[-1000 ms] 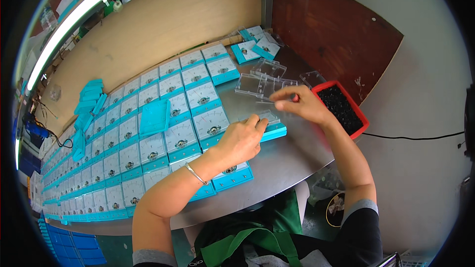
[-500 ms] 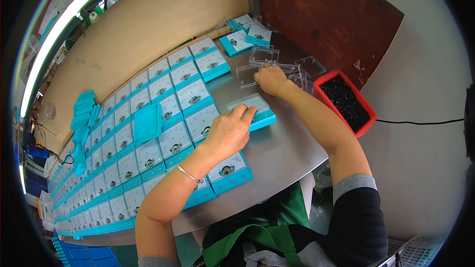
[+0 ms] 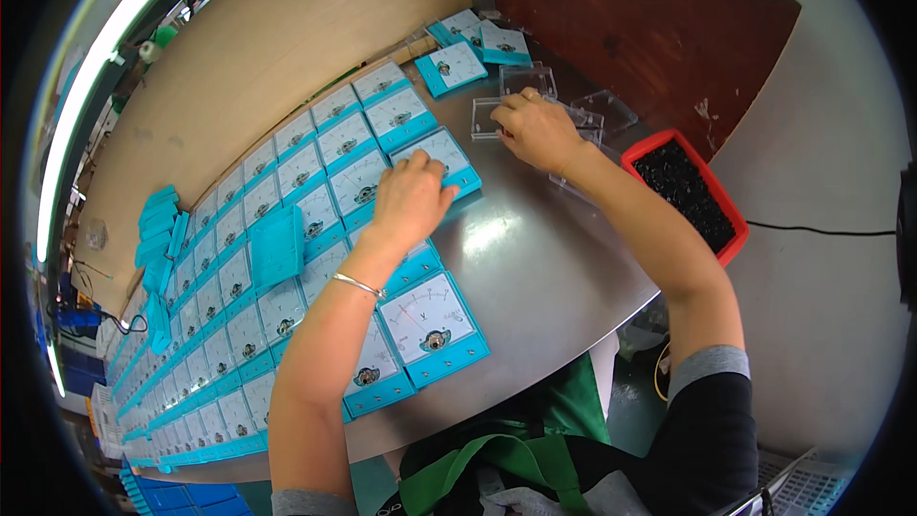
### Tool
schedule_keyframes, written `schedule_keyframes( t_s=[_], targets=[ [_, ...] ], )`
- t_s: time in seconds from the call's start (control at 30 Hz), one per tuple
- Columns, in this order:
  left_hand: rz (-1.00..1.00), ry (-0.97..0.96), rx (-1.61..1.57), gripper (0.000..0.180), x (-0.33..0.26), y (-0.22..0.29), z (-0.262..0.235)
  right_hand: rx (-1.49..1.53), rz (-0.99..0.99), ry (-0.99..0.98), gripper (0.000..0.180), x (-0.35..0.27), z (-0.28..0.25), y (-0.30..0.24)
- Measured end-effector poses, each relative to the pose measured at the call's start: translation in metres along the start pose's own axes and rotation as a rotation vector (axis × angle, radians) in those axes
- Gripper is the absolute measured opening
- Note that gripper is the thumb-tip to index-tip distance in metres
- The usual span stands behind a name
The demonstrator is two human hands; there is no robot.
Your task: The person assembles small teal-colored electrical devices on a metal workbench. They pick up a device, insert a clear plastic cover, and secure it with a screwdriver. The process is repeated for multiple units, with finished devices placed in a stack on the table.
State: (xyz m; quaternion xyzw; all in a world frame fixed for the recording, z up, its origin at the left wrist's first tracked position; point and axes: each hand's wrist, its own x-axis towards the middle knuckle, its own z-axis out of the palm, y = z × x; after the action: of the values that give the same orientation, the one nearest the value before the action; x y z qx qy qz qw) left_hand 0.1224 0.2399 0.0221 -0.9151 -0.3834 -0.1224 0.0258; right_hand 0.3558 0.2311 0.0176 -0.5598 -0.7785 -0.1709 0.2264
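My left hand point(image 3: 411, 199) has its fingers bent over a turquoise panel meter point(image 3: 460, 164) with a white dial, at the right end of a row of similar meters. Its fingertips and thumb touch the meter, partly covering the dial. Farther right, my right hand point(image 3: 538, 131) has its fingers closed at the edge of a clear plastic cover point(image 3: 484, 119). More clear covers point(image 3: 527, 81) lie around and under that hand, some hidden by it. Nearest me, another panel meter point(image 3: 435, 325) lies face up with its dial fully in view.
Rows of meters fill the metal table's left side, with an upturned turquoise case point(image 3: 277, 247) on top. Loose turquoise parts point(image 3: 158, 229) are stacked at far left. Several meters point(image 3: 451, 67) sit at the back. A red bin point(image 3: 731, 247) of small black parts stands right.
My left hand has moved the meter left and away from me, from the bare table to the row's end. My right hand has stayed among the clear covers, shifting slightly right.
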Motion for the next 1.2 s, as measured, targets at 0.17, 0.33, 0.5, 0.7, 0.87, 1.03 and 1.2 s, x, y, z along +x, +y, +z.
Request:
schedule_keyframes(
  t_s=[0.17, 0.33, 0.5, 0.7, 0.87, 1.03, 1.2],
  targets=[
    [-0.079, -0.135, -0.033, 0.047, 0.018, -0.014, -0.012, 0.046, 0.011, -0.066, 0.014, -0.017, -0.038, -0.01],
    [-0.043, -0.165, 0.056, 0.048, 0.028, -0.006, -0.006, 0.035, 0.046, -0.112, 0.013, -0.066, -0.073, 0.005],
    [-0.1, -0.176, 0.096, 0.05, 0.027, -0.014, -0.004, -0.217, 0.092, -0.405, 0.004, -0.103, -0.09, -0.034],
    [-0.034, 0.149, -0.077, 0.05, 0.026, -0.032, 0.01, -0.182, 0.049, -0.278, 0.007, -0.121, -0.066, -0.033],
    [-0.3, -0.106, -1.097, 0.045, -0.042, 0.026, -0.031, -0.23, 0.135, -0.264, 0.009, -0.127, -0.064, -0.043],
    [-0.236, -0.324, -1.43, 0.045, -0.113, 0.072, -0.037, -0.123, 0.144, -0.15, 0.008, -0.125, -0.047, -0.035],
    [-0.441, -0.434, -1.976, 0.054, -0.14, 0.08, -0.045, 0.362, 0.124, 0.024, 0.007, -0.135, -0.117, -0.092]
  ],
)
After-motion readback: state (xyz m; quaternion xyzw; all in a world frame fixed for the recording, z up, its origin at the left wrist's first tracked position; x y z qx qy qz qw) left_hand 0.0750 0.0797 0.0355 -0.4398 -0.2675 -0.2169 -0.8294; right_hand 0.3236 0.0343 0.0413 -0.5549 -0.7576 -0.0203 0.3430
